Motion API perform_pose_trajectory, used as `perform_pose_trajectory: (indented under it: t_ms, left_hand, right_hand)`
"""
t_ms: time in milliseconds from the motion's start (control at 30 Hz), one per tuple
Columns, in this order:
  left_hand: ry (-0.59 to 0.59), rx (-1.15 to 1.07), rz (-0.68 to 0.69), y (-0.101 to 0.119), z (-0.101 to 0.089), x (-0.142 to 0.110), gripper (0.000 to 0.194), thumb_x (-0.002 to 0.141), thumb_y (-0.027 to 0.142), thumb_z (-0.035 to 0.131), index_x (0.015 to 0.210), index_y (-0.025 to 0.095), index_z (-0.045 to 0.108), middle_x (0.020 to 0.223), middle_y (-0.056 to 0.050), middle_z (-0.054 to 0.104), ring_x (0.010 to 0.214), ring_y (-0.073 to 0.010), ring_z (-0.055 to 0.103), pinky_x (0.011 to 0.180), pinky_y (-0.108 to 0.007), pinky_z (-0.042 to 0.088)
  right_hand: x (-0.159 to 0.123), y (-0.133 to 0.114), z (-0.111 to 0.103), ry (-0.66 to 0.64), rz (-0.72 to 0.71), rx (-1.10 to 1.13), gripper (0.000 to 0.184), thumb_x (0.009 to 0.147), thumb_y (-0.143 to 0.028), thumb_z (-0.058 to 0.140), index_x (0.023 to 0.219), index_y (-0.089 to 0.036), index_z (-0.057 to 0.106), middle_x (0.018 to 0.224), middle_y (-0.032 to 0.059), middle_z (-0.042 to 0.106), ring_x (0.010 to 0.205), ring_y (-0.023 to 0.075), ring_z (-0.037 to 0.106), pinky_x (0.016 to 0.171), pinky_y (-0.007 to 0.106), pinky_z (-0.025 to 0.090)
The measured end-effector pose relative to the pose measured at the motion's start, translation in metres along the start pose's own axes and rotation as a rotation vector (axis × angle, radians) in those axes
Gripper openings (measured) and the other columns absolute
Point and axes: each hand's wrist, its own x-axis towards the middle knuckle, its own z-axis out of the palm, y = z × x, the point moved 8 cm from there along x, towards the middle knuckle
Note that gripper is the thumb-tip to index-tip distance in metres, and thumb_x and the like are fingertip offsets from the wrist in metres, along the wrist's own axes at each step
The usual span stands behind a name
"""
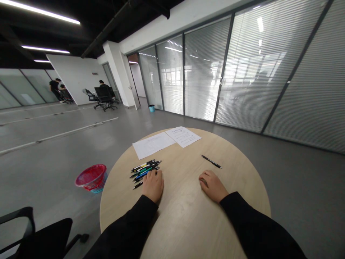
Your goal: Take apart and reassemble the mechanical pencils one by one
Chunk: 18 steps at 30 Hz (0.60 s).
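Observation:
On the round wooden table [183,216], a loose pile of pens [142,169] lies at the left, with black, white, green and blue barrels. My left hand [153,185] rests at the right side of this pile, fingers curled down over the ends of the nearest pens. A black pen [137,185] runs toward that hand from the left; whether the fingers grip anything is hidden beneath them. Resting on the tabletop at the right, my right hand [212,185] has its fingers curled in, with nothing visible in them. Just beyond it lies a single black pen [211,161], apart from the hand.
Two paper sheets, a left one [153,144] and a printed one [183,136], lie at the table's far edge. A red-lined basket [91,177] stands on the floor at left, near a black chair [45,237]. People and office chairs [104,96] are far back.

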Motion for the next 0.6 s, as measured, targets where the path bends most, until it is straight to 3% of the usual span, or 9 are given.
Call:
perform_pose_trajectory:
  t_ms: [167, 367, 600]
  left_hand:
    - [0.001, 0.038, 0.013, 0.003, -0.0035, 0.0004, 0.022, 0.094, 0.018, 0.046, 0.11, 0.018, 0.061, 0.11, -0.013, 0.058, 0.103, -0.0283, 0.051, 0.086, -0.04, 0.039]
    - [-0.027, 0.079, 0.003, 0.0012, -0.0004, 0.0009, 0.032, 0.093, 0.006, 0.038, 0.114, 0.017, 0.06, 0.111, -0.013, 0.059, 0.1, -0.0267, 0.053, 0.082, -0.038, 0.04]
    - [-0.044, 0.095, 0.033, 0.0012, 0.0008, 0.0021, 0.029, 0.091, 0.002, 0.038, 0.102, 0.012, 0.063, 0.104, -0.014, 0.061, 0.098, -0.0283, 0.054, 0.082, -0.039, 0.042]
  right_hand:
    - [0.0008, -0.0008, 0.0002, -0.004, -0.001, -0.002, 0.011, 0.086, -0.009, 0.055, 0.083, -0.018, 0.062, 0.089, 0.0065, 0.059, 0.09, 0.0223, 0.052, 0.083, 0.034, 0.044]
    - [0.0012, 0.0, 0.0009, -0.006, 0.005, -0.004, 0.011, 0.085, -0.01, 0.055, 0.083, -0.018, 0.062, 0.089, 0.0066, 0.059, 0.09, 0.022, 0.053, 0.084, 0.034, 0.044]
    - [0.0013, 0.0011, 0.0012, -0.01, 0.005, -0.004, 0.011, 0.085, -0.01, 0.055, 0.083, -0.018, 0.063, 0.089, 0.0064, 0.06, 0.09, 0.0217, 0.053, 0.084, 0.034, 0.044]
